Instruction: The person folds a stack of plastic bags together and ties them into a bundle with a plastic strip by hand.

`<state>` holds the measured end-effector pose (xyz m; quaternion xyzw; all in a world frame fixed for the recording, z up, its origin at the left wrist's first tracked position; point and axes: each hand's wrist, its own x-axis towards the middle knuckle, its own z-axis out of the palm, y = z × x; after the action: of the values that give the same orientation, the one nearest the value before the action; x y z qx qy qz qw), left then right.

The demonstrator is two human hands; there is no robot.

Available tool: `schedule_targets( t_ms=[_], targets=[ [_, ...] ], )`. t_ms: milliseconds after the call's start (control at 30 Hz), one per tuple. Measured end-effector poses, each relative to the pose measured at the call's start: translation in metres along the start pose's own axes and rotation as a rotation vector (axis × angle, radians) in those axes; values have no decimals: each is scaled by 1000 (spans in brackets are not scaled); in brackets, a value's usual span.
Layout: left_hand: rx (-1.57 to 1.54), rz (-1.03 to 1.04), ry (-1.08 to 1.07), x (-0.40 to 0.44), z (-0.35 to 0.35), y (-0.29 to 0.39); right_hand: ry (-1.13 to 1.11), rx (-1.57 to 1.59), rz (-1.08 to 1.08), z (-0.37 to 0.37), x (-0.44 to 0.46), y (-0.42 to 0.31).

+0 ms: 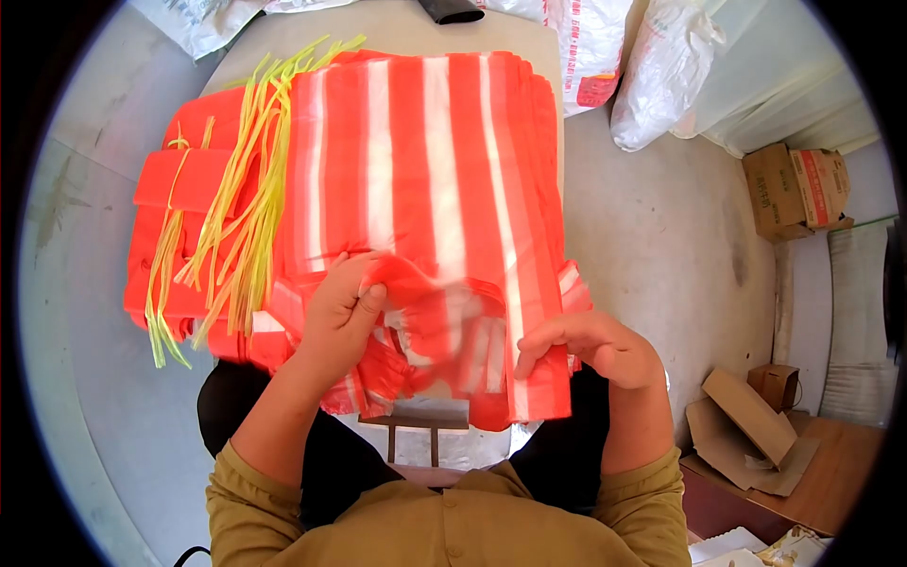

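Observation:
A thick stack of red-and-white striped plastic bags [406, 161] lies in front of me. My left hand [348, 307] is closed, pinching the gathered red film of a plastic bag [425, 302] between thumb and fingers at the stack's near edge. That bag's folds hang crumpled toward my lap, slightly blurred. On the right, my right hand [605, 348] has its fingers apart, with the fingertips touching the striped film near the bag's right side. Yellow plastic ties [250, 180] lie in a loose bunch along the stack's left edge.
Folded red bundles [194, 189], bound with yellow ties, sit to the left. White sacks [666, 71] stand behind on the right. Cardboard boxes [794, 194] rest by the wall, and an opened carton [746, 435] lies on a brown wooden surface [836, 472] at lower right.

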<state>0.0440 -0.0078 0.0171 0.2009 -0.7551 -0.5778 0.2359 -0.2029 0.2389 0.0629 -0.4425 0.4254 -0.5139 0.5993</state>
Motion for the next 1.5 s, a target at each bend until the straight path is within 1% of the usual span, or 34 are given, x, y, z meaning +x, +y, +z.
schedule_targets(
  t_ms=[33,100,133,200,267,300,367,467,567,667,767,867,967,1033,1167,1267,1400,1500],
  targets=[
    [82,50,-19,1,-1,0,-31,4,7,-1,-2,0],
    [246,151,-57,2,-3,0,-26,96,36,-1,0,0],
    [340,181,-114,3,-5,0,-23,142,51,0,2,-1],
    [528,240,-227,3,-10,4,-9,85,47,2,12,-3],
    [587,260,-260,2,-11,7,-42,65,49,2,26,-2],
    [617,268,-277,1,-10,9,-4,27,91,6,30,-4],
    [639,274,-281,0,-10,10,70,-51,176,14,41,-10],
    [676,288,-282,-2,-8,13,237,-170,113,15,58,9],
    [726,318,-272,-4,-6,13,373,-202,205,15,67,8],
    [763,349,-263,-5,-3,8,334,-140,277,9,70,13],
    [800,369,-263,-5,-4,10,272,-105,162,13,87,13],
    [825,393,-274,-7,-6,10,249,-132,360,19,106,-2],
    [821,416,-267,-8,-7,9,264,-208,409,25,122,-3],
    [818,439,-242,-9,-8,8,356,-275,419,31,129,0],
    [790,499,-166,-9,-7,3,448,-530,331,40,133,10],
    [735,526,-142,-8,-9,5,446,-861,162,42,133,16],
    [649,571,-80,-7,-5,5,495,-924,158,49,134,9],
    [650,655,-19,-6,-5,4,524,-970,141,52,136,7]
  ],
)
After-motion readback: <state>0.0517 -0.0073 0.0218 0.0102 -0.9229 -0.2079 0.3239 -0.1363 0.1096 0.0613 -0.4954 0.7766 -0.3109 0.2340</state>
